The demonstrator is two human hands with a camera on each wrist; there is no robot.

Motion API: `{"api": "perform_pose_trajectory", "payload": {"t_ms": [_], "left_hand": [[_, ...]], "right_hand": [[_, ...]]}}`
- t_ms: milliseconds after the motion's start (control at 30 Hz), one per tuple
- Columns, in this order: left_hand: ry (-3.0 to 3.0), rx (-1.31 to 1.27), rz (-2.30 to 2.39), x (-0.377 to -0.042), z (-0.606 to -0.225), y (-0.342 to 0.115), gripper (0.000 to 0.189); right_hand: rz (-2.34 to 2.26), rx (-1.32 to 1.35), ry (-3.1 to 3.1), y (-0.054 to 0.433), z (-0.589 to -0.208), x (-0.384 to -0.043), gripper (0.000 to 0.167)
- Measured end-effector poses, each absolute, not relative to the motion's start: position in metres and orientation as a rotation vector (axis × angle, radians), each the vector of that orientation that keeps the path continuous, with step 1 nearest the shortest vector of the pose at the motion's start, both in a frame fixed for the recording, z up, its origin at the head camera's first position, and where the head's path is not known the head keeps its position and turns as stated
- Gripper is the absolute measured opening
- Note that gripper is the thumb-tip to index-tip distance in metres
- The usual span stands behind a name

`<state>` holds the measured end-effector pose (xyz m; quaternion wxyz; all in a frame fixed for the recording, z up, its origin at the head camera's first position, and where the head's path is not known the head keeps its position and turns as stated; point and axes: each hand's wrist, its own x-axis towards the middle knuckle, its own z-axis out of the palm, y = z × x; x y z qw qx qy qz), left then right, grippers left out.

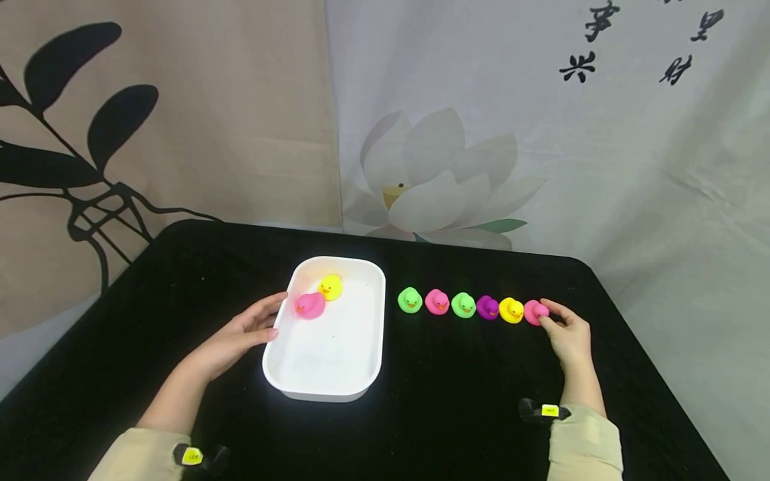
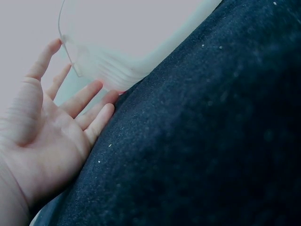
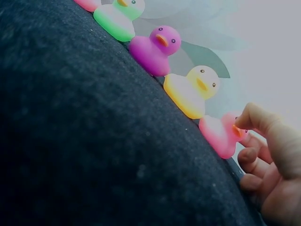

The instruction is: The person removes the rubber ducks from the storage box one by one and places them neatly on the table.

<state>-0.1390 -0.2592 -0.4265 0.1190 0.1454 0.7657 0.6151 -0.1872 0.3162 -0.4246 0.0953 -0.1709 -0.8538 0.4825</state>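
Note:
My right hand (image 1: 568, 334) pinches a pink rubber duck (image 3: 220, 134) by its head between thumb and fingers. That duck sits at the right end of a row. To its left come a yellow duck (image 1: 511, 310), a purple duck (image 1: 488, 307), a green duck (image 1: 464, 305), another pink duck (image 1: 437, 302) and another green duck (image 1: 410, 300). My left hand (image 1: 234, 341) rests against the left side of a white tray (image 1: 327, 361), its fingers fairly straight. Inside the tray, near its back left corner, a pink duck (image 1: 310, 306) touches a yellow duck (image 1: 330, 287).
A black cloth-covered table (image 1: 445, 401) lies under everything. Behind its back edge hangs a pale curtain (image 1: 277, 133) printed with leaves, a lotus and characters. Dark wrist devices with yellow labels sit at both sleeves.

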Motion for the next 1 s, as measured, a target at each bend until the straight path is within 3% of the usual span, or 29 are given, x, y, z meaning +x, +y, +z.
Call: {"api": "perform_pose_trajectory", "payload": {"t_ms": [533, 1000], "left_hand": [[2.236, 0.411, 1.796, -0.138, -0.425, -0.258, 0.067], [2.233, 0.402, 1.788, -0.137, -0.424, -0.258, 0.067]], "right_hand": [[1.433, -0.545, -2.34, 0.307, -0.404, -0.185, 0.039], [1.682, -0.416, -2.042, 0.279, -0.37, -0.184, 0.031]]}}
